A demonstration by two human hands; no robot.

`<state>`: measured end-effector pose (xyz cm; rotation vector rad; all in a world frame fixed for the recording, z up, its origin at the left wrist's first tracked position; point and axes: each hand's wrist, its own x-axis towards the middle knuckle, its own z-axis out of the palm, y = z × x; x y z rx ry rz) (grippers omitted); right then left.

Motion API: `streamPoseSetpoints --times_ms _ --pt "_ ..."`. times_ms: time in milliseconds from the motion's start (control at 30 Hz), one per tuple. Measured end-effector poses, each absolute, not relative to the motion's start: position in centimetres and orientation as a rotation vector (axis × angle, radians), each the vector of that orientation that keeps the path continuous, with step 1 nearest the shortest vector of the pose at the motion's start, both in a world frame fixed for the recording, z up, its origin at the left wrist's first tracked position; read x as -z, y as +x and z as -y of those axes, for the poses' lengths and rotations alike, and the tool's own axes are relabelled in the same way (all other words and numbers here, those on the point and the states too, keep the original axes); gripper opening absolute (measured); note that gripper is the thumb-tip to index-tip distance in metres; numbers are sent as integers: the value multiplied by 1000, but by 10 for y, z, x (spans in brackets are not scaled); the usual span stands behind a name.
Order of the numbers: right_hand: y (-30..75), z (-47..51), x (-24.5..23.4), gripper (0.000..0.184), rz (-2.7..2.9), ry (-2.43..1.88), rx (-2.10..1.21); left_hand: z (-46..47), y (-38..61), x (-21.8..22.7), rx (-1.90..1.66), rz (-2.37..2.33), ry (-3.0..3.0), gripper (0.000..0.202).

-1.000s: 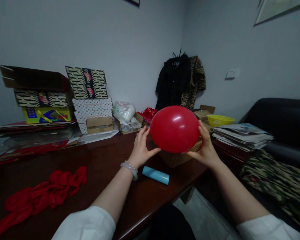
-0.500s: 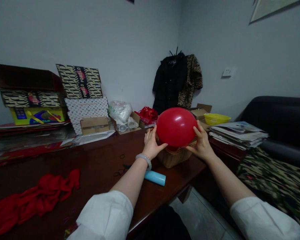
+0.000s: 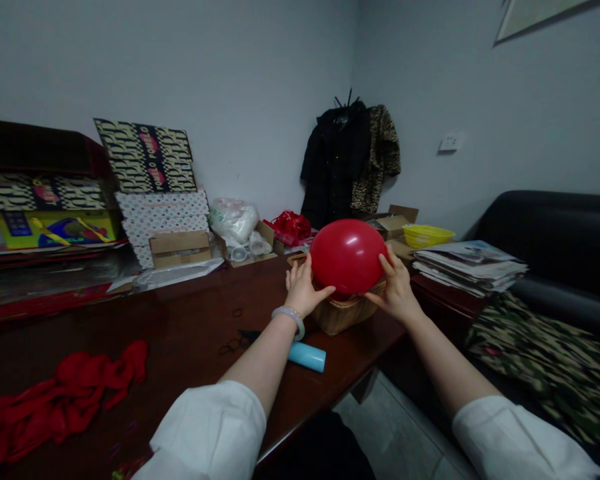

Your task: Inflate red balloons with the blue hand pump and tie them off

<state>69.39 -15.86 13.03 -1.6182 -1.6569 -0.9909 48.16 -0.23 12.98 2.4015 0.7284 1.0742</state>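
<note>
An inflated red balloon [image 3: 347, 257] rests on top of a woven basket [image 3: 341, 315] near the right end of the dark wooden table [image 3: 195, 333]. My left hand [image 3: 300, 288] presses against the balloon's left side, fingers curved round it. My right hand [image 3: 395, 285] cups its right side the same way. Both hands hold the balloon between them. A pale bracelet sits on my left wrist.
A light blue tube [image 3: 306, 356] lies by my left forearm. Uninflated red balloons [image 3: 65, 393] are heaped at the near left. Patterned boxes [image 3: 150, 193], plastic bags and cartons line the wall. A yellow bowl [image 3: 427, 235], stacked papers [image 3: 467, 265] and a black sofa [image 3: 555, 240] stand to the right.
Both hands have carried the balloon forward and down, from mid-air onto the basket. The view has shifted a little to the right.
</note>
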Motion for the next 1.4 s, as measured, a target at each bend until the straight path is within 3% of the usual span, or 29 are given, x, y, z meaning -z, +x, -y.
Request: streamPoseSetpoints --times_ms 500,1400 --pt "688 156 -125 110 1570 -1656 987 3 483 -125 -1127 -840 2393 99" --pt "658 158 -121 93 1526 -1610 944 14 455 -115 -1253 -820 2444 88"
